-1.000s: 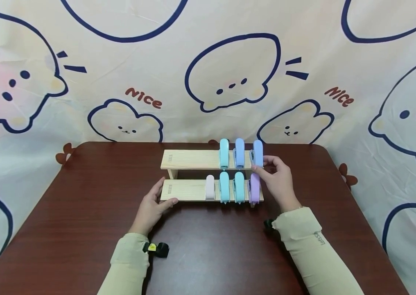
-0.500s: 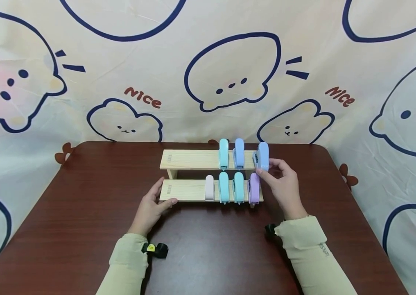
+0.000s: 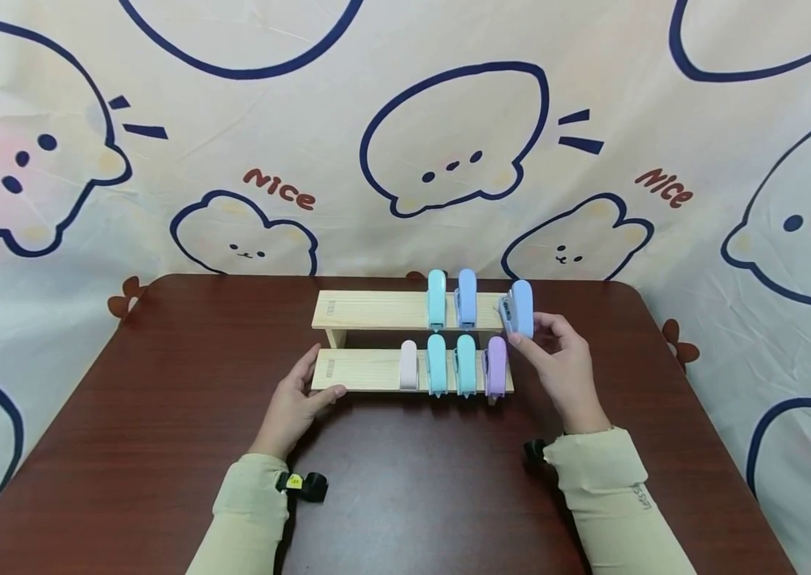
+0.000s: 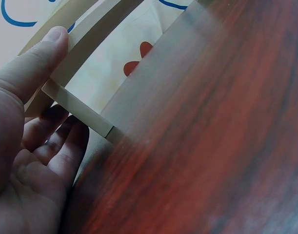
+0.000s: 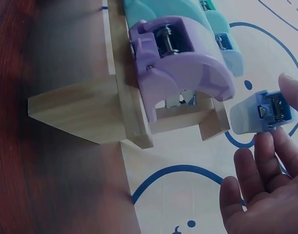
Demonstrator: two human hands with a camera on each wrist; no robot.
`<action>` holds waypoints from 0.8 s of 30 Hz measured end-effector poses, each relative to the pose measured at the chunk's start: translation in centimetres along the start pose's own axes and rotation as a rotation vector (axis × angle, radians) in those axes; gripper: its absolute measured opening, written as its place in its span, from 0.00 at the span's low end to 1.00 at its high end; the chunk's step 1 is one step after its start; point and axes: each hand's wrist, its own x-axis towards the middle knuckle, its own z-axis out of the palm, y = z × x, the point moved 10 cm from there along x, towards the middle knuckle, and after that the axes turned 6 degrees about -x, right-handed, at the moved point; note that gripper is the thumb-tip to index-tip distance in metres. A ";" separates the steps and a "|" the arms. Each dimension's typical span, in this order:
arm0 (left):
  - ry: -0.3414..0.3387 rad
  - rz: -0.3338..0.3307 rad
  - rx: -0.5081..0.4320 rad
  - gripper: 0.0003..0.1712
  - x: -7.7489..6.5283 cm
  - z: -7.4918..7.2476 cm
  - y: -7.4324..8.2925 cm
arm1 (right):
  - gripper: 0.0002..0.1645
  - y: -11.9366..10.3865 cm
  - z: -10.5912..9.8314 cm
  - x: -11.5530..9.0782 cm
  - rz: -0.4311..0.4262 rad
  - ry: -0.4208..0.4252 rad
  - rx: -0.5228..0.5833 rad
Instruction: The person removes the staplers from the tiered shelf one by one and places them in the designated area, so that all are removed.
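A wooden two-tier rack [image 3: 369, 371] stands on the table. My left hand [image 3: 294, 411] grips its lower left end; in the left wrist view the thumb lies on the board and the fingers reach behind. My right hand [image 3: 563, 375] pinches a blue spring clip [image 3: 519, 309], tilted at the upper tier's right end. A metal spring shows in its end in the right wrist view. Teal clip [image 3: 437, 299] and blue clip [image 3: 466, 299] sit on the upper tier. Along the lower tier are a white one [image 3: 409, 365], two teal ones [image 3: 437, 365] and a purple one [image 3: 496, 366].
The dark brown table [image 3: 413, 495] extends around the rack. Behind it hangs a pale cloth [image 3: 305, 144] with cartoon outlines. Each wrist carries a small black camera, the left one [image 3: 314, 487] near the table's middle.
My right hand has drawn the blue clip rightward and a little toward me, from its upright place on the upper tier to a tilt at the board's end. The left hand stays still.
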 end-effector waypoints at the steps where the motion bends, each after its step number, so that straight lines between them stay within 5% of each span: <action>1: 0.000 0.001 0.002 0.57 0.0 0.0 0.0 | 0.31 -0.1 -0.1 -0.1 -0.001 -0.003 0.000; 11: -0.001 -0.003 0.016 0.56 0.0 -0.1 -0.2 | 0.32 0.8 -1.0 -0.9 0.051 -0.034 0.010; 24: 0.003 -0.011 0.023 0.57 0.0 -0.1 0.1 | 0.30 1.2 -2.9 -0.5 -0.012 -0.038 -0.070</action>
